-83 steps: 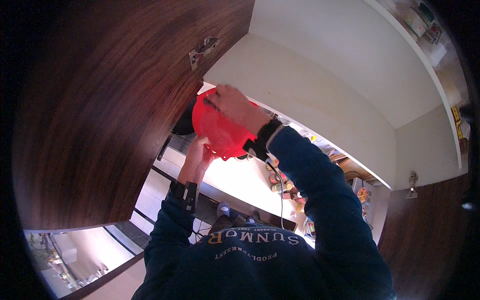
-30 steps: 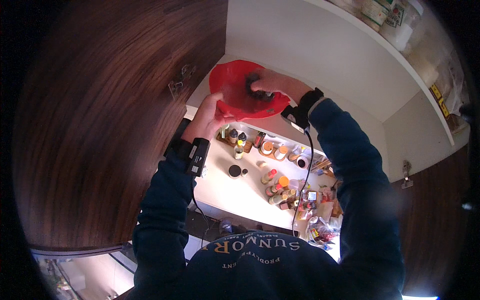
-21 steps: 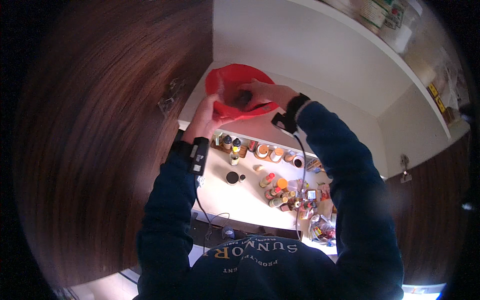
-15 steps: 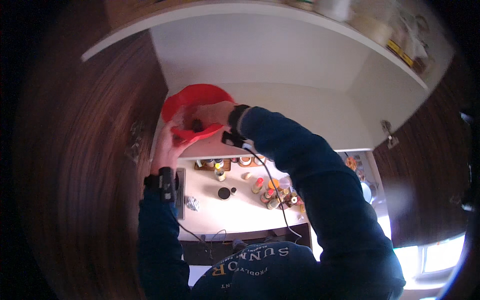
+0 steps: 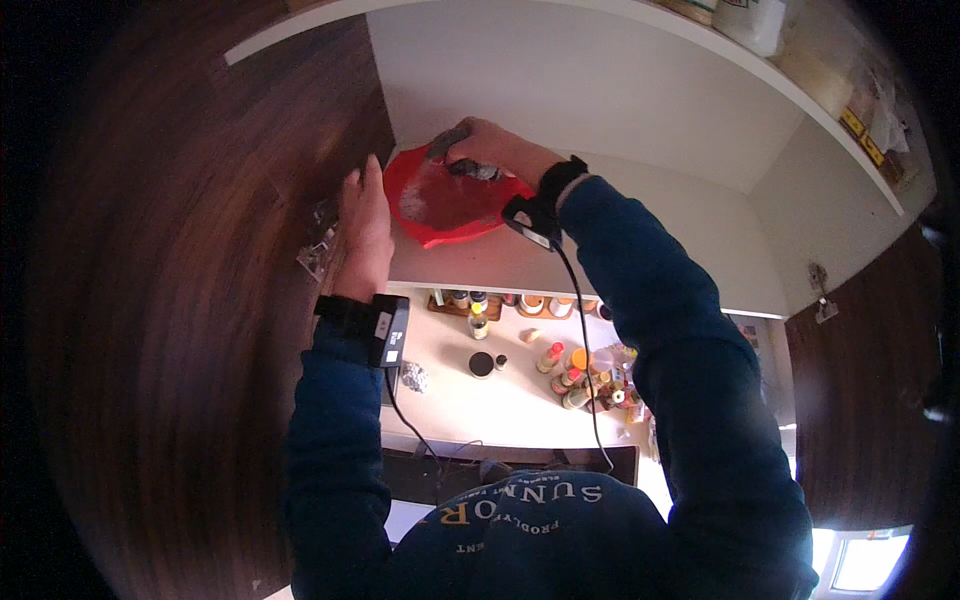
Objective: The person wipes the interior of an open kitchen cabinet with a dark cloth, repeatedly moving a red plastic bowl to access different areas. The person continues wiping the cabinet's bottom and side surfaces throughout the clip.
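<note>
A red, flexible-looking round dish [image 5: 435, 210] lies inside the open white cabinet, at the left end of its bottom shelf [image 5: 660, 230]. My right hand [image 5: 485, 140] is over the dish's back part, closed on a dark grey crumpled item [image 5: 485, 172], perhaps a cloth or scrubber; too blurred to tell. My left hand [image 5: 365, 220] is raised just left of the dish, near the dark wood door, fingers extended upward and holding nothing visible. Both wrists wear black devices with cables.
Wood doors [image 5: 190, 260] stand open on both sides. An upper shelf [image 5: 560, 15] holds jars and bags at right. Below, a white counter [image 5: 450, 410] carries several bottles [image 5: 478, 322], jars, a dark round container [image 5: 481, 365] and crumpled foil [image 5: 416, 377].
My left hand has let go of the red dish and moved up beside it. My right hand, with the dark item, has risen toward the dish's back.
</note>
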Tool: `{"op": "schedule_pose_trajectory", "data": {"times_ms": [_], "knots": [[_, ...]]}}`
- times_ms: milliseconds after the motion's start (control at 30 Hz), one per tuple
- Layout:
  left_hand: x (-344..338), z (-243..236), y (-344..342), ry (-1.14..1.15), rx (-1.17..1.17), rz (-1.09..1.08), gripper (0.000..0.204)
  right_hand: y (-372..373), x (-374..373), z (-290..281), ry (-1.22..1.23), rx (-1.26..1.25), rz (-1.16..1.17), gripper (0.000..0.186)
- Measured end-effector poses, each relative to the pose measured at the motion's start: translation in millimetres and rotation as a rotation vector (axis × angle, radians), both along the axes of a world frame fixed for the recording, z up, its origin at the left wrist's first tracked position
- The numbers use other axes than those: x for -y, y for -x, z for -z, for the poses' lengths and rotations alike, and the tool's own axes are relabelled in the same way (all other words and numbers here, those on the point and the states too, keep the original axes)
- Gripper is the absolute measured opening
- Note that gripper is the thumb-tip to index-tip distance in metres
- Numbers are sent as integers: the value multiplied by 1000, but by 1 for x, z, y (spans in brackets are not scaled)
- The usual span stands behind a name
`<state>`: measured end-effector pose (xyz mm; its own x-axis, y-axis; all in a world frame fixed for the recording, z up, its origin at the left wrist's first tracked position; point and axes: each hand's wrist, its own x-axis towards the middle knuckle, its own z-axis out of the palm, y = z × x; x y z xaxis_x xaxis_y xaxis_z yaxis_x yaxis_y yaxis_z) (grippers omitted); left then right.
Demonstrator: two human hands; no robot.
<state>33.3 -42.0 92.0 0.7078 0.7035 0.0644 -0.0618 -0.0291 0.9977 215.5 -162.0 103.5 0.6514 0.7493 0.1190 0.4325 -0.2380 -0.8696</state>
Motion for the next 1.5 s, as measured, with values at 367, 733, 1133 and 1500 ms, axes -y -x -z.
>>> {"op": "schedule_pose_trajectory", "data": {"times_ms": [367, 733, 1133, 1500], "knots": [[23, 9, -36, -815, -5, 49, 81, 43, -10, -6, 9, 616, -217, 51], [19, -2, -20, -513, -41, 509, 62, 86, -57, 25, -151, 494, 283, 37], [14, 16, -17, -974, -103, 342, 41, 52, -66, 47, 95, 1004, 172, 21], [17, 14, -19, -915, -90, 220, 39, 54, -58, 27, 219, 955, 95, 20]]}}
